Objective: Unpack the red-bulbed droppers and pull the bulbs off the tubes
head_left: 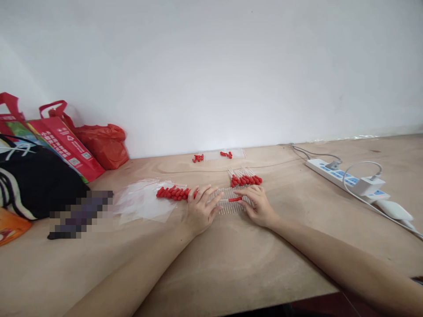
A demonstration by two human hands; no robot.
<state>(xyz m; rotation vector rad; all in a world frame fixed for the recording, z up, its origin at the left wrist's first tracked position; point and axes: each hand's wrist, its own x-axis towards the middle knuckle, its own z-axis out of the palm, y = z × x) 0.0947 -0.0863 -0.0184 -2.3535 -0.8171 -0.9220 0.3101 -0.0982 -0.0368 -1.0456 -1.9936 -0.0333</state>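
My left hand [200, 207] rests on the wooden table [231, 264], fingers curled down on the left end of a row of clear thin tubes [229, 206]. Just left of it lies a line of red caps [173, 193] on the tubes. My right hand [259, 204] pinches a single red cap [235, 199] over the clear tubes. Behind the hands sits another bundle of clear tubes with red caps [246, 179].
Clear plastic bags [143, 202] lie to the left. Loose red caps [198, 157] and more caps [226, 154] lie near the wall. Red shopping bags [66, 141] and a black bag [36, 180] stand at far left. A white power strip [343, 178] with cables is at right.
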